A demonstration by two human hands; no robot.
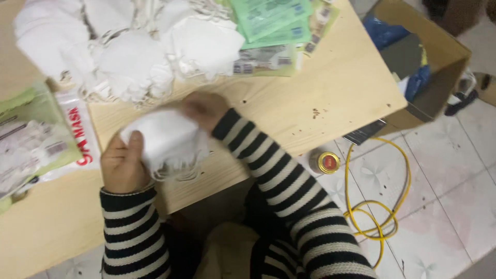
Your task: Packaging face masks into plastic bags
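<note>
From the head view, my left hand [123,166] pinches the near-left edge of a white mask [166,138], thumb on top. My right hand [205,108] grips its far-right end, fingers blurred, so the mask's long axis runs between both hands above the wooden table [320,98].

**Two hands close together**

The left hand [123,164] is curled, with its thumb pointing up and its back to the camera. The right hand [205,109] is just past it and looks blurry. Its fingers are bent down. Both arms wear black and white striped sleeves and bend in from below.
</note>
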